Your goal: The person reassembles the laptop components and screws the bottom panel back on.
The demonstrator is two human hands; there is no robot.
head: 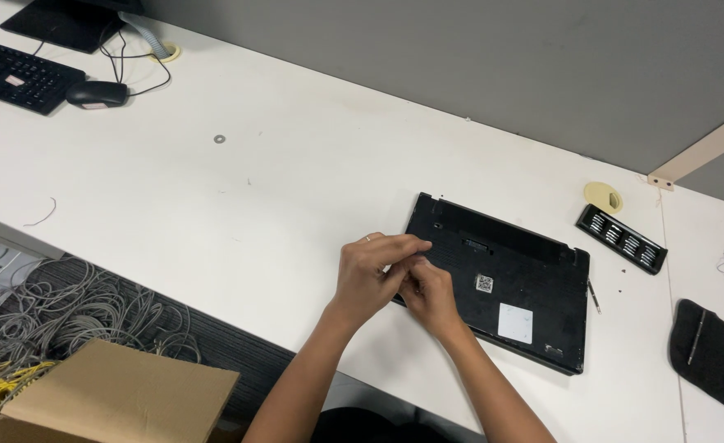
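Upper left: black keyboard & mouse on the white desk. Center: left hand & right hand are pressed together at the black laptop base left edge; cannot tell what the fingers pinch. Right: bit holder, tool pouch.

White desk w/ grey wall behind; dark carpet below front edge, cable tangle & cardboard box on floor.
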